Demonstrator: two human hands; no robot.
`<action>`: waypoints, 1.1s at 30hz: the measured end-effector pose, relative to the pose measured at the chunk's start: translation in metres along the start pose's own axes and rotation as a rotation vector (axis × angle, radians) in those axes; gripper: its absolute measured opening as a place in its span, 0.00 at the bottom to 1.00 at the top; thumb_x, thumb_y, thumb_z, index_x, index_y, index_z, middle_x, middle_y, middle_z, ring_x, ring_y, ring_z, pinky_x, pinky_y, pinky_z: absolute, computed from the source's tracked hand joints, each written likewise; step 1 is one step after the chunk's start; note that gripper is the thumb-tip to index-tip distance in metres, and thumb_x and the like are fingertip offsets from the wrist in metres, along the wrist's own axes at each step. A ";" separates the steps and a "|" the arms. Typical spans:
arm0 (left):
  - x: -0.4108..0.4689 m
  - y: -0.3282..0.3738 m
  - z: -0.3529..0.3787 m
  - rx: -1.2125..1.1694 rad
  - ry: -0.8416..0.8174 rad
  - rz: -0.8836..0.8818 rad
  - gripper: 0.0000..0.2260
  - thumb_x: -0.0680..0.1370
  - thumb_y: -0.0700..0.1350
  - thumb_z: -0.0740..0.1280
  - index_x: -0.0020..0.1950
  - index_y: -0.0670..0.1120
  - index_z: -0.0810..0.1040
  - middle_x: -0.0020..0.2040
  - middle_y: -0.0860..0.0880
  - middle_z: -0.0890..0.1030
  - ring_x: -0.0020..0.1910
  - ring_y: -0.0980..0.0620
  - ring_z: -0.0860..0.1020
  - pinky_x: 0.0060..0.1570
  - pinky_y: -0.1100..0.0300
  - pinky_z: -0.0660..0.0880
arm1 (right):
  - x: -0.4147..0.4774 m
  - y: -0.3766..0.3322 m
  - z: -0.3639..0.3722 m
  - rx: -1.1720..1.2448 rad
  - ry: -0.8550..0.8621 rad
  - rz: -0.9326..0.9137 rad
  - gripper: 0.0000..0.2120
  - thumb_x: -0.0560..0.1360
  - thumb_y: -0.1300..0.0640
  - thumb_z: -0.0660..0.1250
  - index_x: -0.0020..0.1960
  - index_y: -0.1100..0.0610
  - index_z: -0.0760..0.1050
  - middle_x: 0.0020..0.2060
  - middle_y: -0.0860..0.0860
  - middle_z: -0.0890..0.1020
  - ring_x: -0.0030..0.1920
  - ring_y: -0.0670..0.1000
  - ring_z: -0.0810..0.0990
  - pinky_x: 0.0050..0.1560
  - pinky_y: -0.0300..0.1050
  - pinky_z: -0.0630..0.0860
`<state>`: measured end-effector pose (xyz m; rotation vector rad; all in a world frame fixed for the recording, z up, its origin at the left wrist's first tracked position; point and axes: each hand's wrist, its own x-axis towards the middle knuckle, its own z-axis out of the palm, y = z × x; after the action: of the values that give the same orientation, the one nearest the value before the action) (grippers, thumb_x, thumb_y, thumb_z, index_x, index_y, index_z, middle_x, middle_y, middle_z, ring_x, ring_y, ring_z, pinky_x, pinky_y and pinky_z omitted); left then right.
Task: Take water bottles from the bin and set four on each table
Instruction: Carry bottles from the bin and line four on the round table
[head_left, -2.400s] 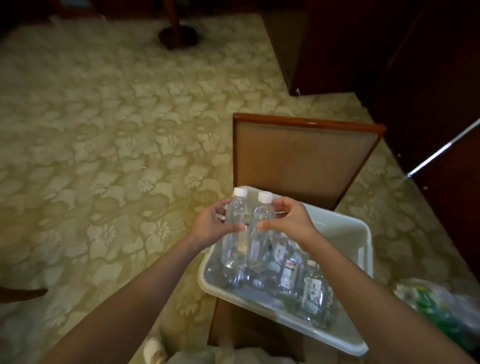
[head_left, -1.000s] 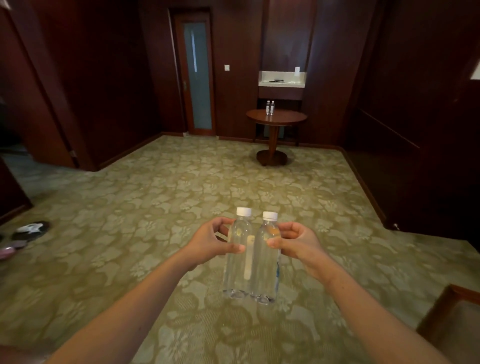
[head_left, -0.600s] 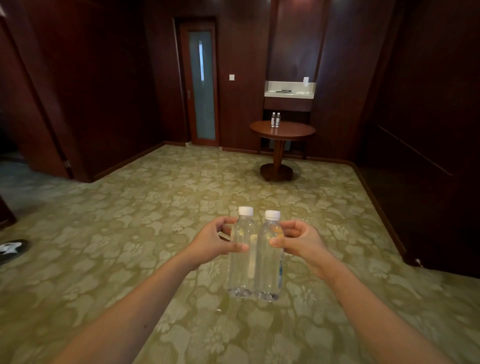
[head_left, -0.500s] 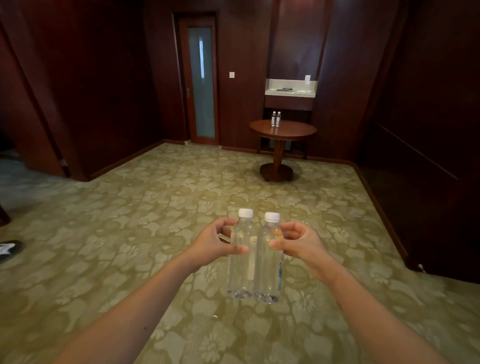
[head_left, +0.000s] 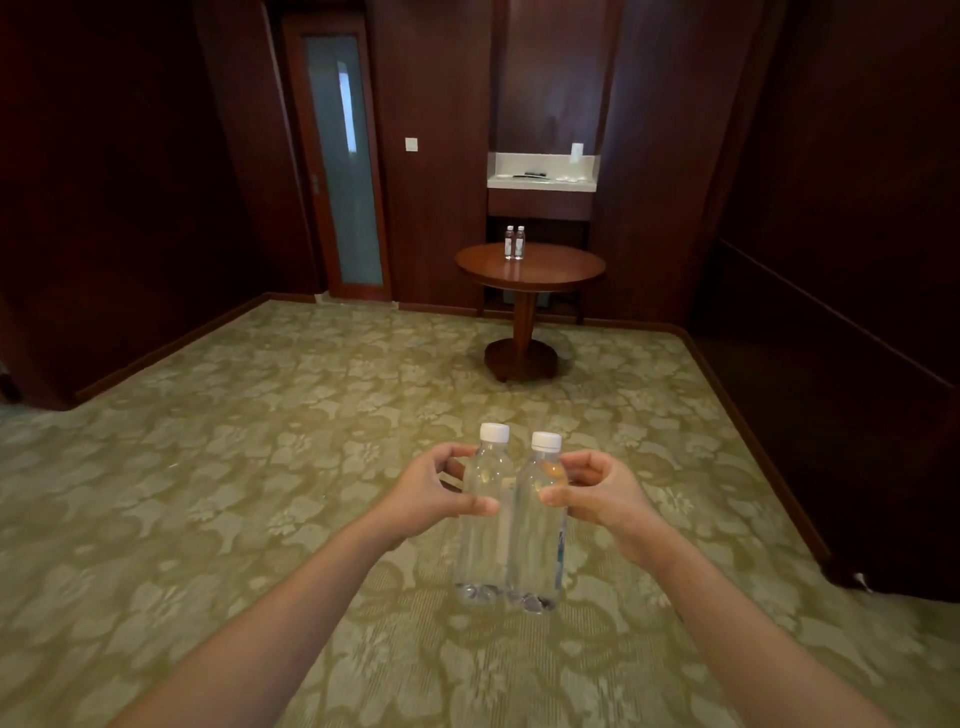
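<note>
I carry two clear water bottles with white caps upright and side by side in front of me. My left hand (head_left: 426, 493) grips the left bottle (head_left: 484, 540) near its shoulder, and my right hand (head_left: 597, 493) grips the right bottle (head_left: 537, 551) the same way. Straight ahead across the room stands a round wooden pedestal table (head_left: 550, 270). Two small bottles (head_left: 514, 242) stand together near its back left edge. The bin is out of view.
Patterned green carpet (head_left: 260, 467) stretches between me and the table. Dark wood panel walls close in on both sides, the right wall (head_left: 831, 389) nearest. A glass-panelled door (head_left: 343, 161) is at back left, a white counter niche (head_left: 540, 174) behind the table.
I lifted both bottles out of the bin and turned from it to face the room. Since then the round table has come nearer. My grip on the bottles is unchanged.
</note>
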<state>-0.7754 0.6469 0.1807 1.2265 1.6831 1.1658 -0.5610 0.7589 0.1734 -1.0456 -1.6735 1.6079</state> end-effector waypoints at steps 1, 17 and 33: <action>0.027 0.003 -0.004 0.002 -0.008 0.003 0.31 0.64 0.44 0.81 0.64 0.54 0.74 0.50 0.50 0.78 0.45 0.55 0.81 0.45 0.64 0.78 | 0.024 -0.004 -0.004 0.005 0.010 -0.002 0.26 0.61 0.61 0.83 0.57 0.56 0.78 0.50 0.50 0.87 0.50 0.51 0.86 0.52 0.49 0.82; 0.407 0.014 -0.006 0.041 -0.035 0.033 0.30 0.64 0.44 0.82 0.63 0.55 0.74 0.54 0.47 0.81 0.51 0.49 0.82 0.47 0.62 0.79 | 0.380 -0.025 -0.109 -0.003 0.047 -0.028 0.26 0.62 0.62 0.82 0.57 0.57 0.78 0.48 0.49 0.87 0.51 0.51 0.86 0.55 0.49 0.82; 0.756 0.031 0.010 0.037 0.038 0.034 0.30 0.62 0.48 0.83 0.59 0.58 0.74 0.54 0.49 0.82 0.52 0.52 0.82 0.51 0.59 0.80 | 0.718 -0.055 -0.230 -0.012 -0.011 -0.040 0.26 0.61 0.65 0.82 0.57 0.59 0.78 0.49 0.53 0.87 0.50 0.52 0.86 0.52 0.49 0.83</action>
<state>-0.9628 1.3797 0.1697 1.2670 1.7246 1.1900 -0.7471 1.4918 0.1750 -1.0041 -1.7027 1.5824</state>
